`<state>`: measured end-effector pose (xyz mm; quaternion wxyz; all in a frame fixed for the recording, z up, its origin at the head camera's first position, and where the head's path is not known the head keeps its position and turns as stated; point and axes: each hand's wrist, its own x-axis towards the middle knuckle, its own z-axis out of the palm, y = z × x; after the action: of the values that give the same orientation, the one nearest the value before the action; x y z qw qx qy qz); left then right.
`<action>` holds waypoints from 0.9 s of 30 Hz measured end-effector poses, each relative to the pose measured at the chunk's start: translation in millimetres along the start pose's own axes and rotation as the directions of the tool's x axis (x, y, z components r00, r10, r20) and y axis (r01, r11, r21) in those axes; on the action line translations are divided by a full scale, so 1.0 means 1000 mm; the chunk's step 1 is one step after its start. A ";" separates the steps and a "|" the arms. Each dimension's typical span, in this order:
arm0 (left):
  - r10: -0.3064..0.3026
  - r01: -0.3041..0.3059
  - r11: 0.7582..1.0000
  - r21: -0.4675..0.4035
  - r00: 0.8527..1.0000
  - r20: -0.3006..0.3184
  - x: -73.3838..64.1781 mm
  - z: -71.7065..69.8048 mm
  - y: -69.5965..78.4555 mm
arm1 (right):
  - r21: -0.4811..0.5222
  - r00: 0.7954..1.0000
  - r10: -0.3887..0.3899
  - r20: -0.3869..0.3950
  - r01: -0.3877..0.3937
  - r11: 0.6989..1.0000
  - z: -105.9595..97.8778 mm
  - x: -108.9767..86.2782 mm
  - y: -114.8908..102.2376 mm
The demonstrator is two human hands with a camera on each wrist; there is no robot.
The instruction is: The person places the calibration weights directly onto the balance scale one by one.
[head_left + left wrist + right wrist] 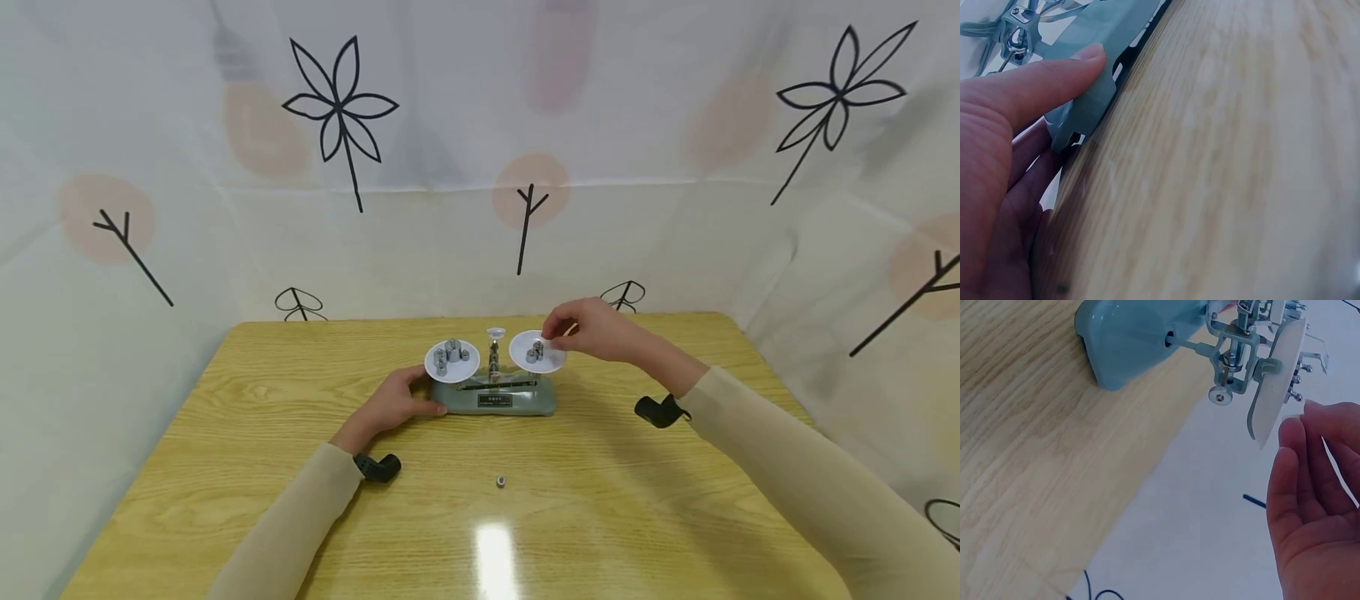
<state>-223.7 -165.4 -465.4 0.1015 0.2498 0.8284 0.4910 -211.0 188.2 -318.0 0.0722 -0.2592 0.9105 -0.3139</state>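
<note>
A balance scale with a grey-green base stands near the table's back. On its left pan sit several metal weights; more metal weights are on the right pan. My left hand grips the base's left end, its thumb on top and its other fingers at the end, partly hidden. Beside the right pan's outer rim is my right hand, with bent fingers and thumb and fingertips close together. Whether anything is pinched there is too small to tell.
A small metal piece lies on the wooden table in front of the scale. Behind the table hangs a white cloth with printed plants. Each wrist wears a black device, the left one near the tabletop.
</note>
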 end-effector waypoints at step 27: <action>0.000 0.000 1.000 0.019 1.000 0.015 -0.011 -0.006 0.041 | -0.002 0.983 -0.142 -0.118 0.143 0.990 0.005 -0.044 -0.007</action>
<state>-203.6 -160.1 -428.0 0.1052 0.2544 0.8321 0.4814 -168.4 203.4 -319.2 -0.0036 -0.3046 0.8912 -0.3362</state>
